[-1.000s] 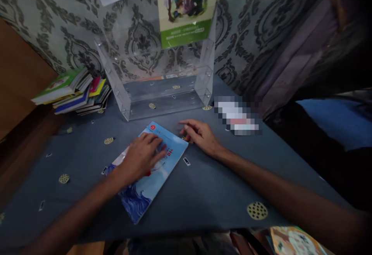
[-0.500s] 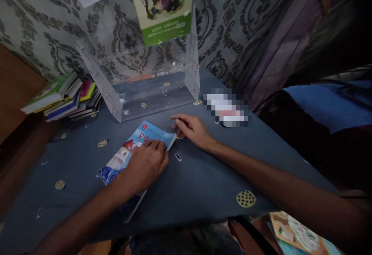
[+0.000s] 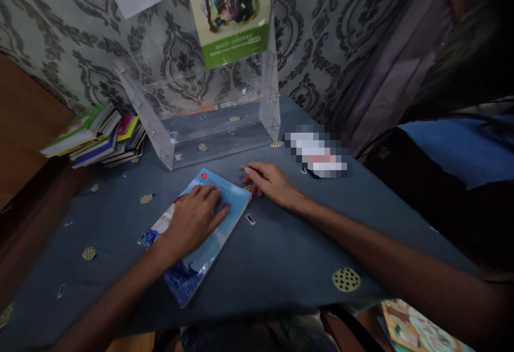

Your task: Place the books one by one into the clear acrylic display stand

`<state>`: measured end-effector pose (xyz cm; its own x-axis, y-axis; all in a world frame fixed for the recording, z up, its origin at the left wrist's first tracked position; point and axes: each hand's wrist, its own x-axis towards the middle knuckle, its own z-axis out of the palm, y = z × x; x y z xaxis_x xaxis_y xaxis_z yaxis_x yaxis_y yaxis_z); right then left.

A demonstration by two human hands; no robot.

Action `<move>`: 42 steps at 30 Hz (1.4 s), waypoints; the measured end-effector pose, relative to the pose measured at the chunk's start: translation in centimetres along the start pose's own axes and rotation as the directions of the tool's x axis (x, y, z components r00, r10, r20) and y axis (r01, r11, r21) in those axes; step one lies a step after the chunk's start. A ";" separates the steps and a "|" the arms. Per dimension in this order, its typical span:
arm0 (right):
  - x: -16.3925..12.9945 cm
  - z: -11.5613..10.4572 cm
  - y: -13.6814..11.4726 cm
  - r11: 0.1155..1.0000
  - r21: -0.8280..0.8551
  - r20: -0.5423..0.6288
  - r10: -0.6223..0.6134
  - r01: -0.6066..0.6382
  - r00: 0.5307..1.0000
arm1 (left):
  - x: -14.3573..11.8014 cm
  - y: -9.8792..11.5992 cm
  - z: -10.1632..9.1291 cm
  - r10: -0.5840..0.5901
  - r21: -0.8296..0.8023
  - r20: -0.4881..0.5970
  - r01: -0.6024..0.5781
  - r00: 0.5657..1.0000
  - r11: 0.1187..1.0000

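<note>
Two hands were on the counter (image 3: 281, 266), both flat and neither gripping anything. The left hand (image 3: 195, 218) lay palm-down, fingers spread, on the blue book (image 3: 217, 242), which sat at an angle near the middle of the blue cloth, just in front of the clear acrylic rack (image 3: 217, 138). The right hand (image 3: 271, 181) rested open on the cloth just beside the book's far right corner; I couldn't tell if the fingertips actually touched the edge.

What could have gone wrong, as I read it: that cover looked glossy, so a flat palm could have skidded on it, or shoved the book into the rack's front lip. The cloth could also have bunched under a push. The stack of books (image 3: 96, 135) to the left looked uneven and sat near the counter's side, so a bump might have spilled it.

Hard to make out: the book's title was mostly under the left hand, a thing right of the rack was pixelated (image 3: 319, 154), and another picture book (image 3: 417, 330) at the bottom right was cut off by the frame. The right side was too dark to read.
</note>
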<state>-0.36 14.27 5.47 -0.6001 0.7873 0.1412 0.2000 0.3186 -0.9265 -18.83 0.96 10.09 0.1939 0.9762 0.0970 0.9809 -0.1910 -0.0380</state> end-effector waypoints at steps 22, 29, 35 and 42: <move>-0.5 0.4 -0.4 0.994 0.073 0.168 0.069 -0.082 0.983 | 2.1 -7.8 -0.7 -0.323 -0.907 0.419 0.375 0.848 -0.193; -0.1 -0.1 -4.0 0.878 0.463 0.184 0.033 -0.116 0.982 | 3.1 -7.3 -5.7 -0.471 -0.996 -0.061 -0.081 0.880 -0.022; -0.6 -2.2 -9.9 0.943 0.086 -0.194 -0.300 0.321 0.934 | 1.6 -7.4 -7.9 -0.454 -0.852 -0.524 -0.453 0.721 0.264; -5.1 -0.8 -4.2 0.867 -0.160 0.037 -0.473 0.472 0.880 | -4.9 -8.4 -5.5 0.096 -0.842 -0.164 -0.190 0.982 0.505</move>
<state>2.47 9.28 8.91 -0.6519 0.5228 0.5493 0.0138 0.7324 -0.6807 -27.92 -2.80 15.44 0.2876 0.9232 0.2549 0.4741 -0.3685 0.7996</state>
